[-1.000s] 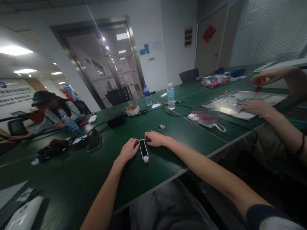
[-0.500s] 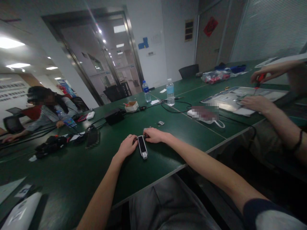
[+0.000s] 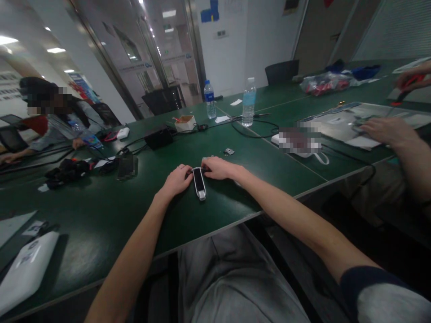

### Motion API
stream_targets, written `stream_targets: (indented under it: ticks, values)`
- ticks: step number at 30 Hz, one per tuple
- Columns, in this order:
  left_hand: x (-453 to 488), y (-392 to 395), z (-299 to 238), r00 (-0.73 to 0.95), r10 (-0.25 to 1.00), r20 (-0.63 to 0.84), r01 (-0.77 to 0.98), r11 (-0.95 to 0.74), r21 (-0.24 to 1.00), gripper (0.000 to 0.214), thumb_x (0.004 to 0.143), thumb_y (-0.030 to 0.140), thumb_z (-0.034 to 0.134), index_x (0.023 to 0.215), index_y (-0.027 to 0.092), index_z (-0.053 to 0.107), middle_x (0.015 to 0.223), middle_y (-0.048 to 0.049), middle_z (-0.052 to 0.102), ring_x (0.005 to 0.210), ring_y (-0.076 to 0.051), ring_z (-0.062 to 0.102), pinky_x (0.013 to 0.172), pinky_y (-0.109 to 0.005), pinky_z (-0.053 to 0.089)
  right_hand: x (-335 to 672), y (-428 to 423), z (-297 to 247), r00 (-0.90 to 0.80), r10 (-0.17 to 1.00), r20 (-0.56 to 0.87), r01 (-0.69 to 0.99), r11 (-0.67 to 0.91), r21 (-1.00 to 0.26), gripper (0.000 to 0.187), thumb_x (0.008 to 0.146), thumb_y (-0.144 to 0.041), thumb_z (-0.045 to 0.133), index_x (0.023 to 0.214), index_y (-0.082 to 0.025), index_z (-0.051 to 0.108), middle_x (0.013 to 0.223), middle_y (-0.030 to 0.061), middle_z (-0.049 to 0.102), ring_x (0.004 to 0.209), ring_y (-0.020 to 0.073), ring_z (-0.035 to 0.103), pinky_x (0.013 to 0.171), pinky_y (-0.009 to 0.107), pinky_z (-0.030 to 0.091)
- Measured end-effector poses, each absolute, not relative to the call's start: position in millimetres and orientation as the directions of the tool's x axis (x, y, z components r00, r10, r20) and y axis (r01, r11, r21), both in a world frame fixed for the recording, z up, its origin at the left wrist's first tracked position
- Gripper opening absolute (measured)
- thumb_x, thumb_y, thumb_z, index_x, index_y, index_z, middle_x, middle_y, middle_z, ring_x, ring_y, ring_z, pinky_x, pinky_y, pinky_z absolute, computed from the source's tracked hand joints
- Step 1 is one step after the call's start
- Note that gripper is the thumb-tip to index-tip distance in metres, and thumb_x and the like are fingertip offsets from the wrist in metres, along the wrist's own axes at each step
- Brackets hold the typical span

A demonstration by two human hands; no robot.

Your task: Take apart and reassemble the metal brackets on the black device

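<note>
A slim, elongated device (image 3: 199,180) with a white rim, a dark face and a pale block at its near end is on the green table in front of me. My left hand (image 3: 175,180) is closed at its far left side, thumb and fingers bent around a small dark part. On the opposite side my right hand (image 3: 218,168) is closed in the same way, its fingertips at the far right end. Those dark parts are mostly covered by my fingers, so I cannot tell their shape. Just beyond my right hand is a small silvery piece (image 3: 229,151).
Two water bottles (image 3: 248,103) stand farther back, near a small open box (image 3: 185,123). Cables run across the green table (image 3: 161,229). On the right, a co-worker's hands (image 3: 387,130) work over a pale mat with a red-handled screwdriver. Another person sits far left.
My view has tipped downward, so the table scene sits higher in the picture. Both hands keep their place at the device. The co-worker's hand with the red-handled tool appears farther right.
</note>
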State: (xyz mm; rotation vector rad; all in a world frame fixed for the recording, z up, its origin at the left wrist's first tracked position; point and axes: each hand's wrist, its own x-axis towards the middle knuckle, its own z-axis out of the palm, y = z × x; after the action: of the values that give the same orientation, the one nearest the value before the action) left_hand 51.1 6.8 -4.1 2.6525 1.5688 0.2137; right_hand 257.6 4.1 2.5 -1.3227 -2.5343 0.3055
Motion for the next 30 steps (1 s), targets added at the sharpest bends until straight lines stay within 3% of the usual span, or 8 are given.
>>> stream_targets:
  ticks: [21, 30]
  values:
    - [46, 6, -8, 0.488, 0.864, 0.123, 0.842, -0.503, 0.194, 0.028, 0.093, 0.028, 0.04, 0.109, 0.019, 0.06, 0.109, -0.0089, 0.059, 0.098, -0.021, 0.056, 0.089, -0.034, 0.046, 258, 7, 1, -0.529, 0.807, 0.263, 0.691, 0.589, -0.419, 0.016, 0.088, -0.017, 0.058, 0.1, -0.013, 0.069, 0.092, 0.0074, 0.068, 0.082, 0.0147, 0.06, 0.076, 0.024, 0.04]
    - [44, 6, -9, 0.496, 0.858, 0.131, 0.835, -0.513, 0.199, 0.031, 0.094, 0.028, 0.039, 0.112, 0.018, 0.062, 0.11, -0.0098, 0.059, 0.097, -0.021, 0.058, 0.085, -0.033, 0.047, 256, 14, -10, -0.497, 0.806, 0.322, 0.639, 0.591, -0.492, 0.02, 0.086, -0.016, 0.06, 0.104, -0.013, 0.068, 0.094, 0.0075, 0.069, 0.084, 0.0143, 0.061, 0.078, 0.024, 0.043]
